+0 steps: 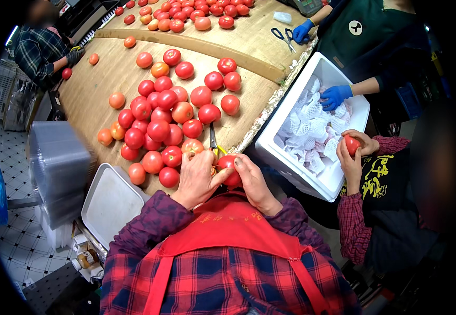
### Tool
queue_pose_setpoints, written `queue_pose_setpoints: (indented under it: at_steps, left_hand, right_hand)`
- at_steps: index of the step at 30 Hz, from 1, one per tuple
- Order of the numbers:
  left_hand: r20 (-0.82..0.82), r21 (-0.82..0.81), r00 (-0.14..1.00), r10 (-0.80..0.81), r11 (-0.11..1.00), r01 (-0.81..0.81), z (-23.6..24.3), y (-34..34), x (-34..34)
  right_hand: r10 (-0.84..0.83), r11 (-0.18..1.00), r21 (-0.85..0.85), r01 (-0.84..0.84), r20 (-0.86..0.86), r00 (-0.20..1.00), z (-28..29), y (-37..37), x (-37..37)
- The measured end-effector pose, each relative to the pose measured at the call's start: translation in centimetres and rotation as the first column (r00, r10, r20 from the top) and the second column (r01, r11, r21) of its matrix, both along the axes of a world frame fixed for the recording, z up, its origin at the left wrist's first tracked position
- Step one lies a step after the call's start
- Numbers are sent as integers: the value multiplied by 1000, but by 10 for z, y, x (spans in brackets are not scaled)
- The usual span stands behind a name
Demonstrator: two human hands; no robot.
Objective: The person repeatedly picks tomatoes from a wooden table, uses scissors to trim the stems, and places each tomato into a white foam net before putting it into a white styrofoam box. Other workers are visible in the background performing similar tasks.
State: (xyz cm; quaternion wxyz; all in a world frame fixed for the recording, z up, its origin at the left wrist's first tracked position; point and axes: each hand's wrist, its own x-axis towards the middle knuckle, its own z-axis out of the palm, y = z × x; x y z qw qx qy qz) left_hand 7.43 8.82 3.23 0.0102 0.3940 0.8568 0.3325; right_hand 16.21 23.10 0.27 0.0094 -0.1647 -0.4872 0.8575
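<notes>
A red tomato (230,172) is held close in front of my apron. My right hand (254,184) grips it from the right, with the thumb over its upper side. My left hand (195,178) is closed at the tomato's left side, fingers curled; what lies between them is mostly hidden, with a bit of orange showing by the thumb. Just beyond the hands lie scissors with yellow handles (219,150), dark blades pointing away, their lower part hidden. A large group of tomatoes (158,130) covers the wooden table (89,89) ahead and to the left.
A wooden strip (196,50) divides the table; more tomatoes (202,23) lie beyond it. At right stands a white foam box (333,186) of foam net sleeves (304,128), with two co-workers' hands near. A grey tray (107,205) and stacked clear plastic (57,163) stand left. Blue-handled scissors (286,38) lie far right.
</notes>
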Motion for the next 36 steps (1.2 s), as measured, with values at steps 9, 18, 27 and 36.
queue_pose_setpoints:
  at_steps: [9,18,27,36]
  left_hand:
    - [111,136,987,-118,985,102,-12,-9,3]
    - [231,272,965,-120,961,54,-6,-10,9]
    - [328,316,888,-322,923,218,17,-9,21]
    - [435,-20,897,74,997,-72,7,-1,14]
  right_hand:
    - [-16,969,248,7,36,999,-4,-3,-2]
    - [48,954,-298,-23,78,996,-2,-3,-2]
    - [-48,915,-387,110,168,985,-6,12,-5]
    - [-137,990,-24,136,-34,990,-5,6,-5]
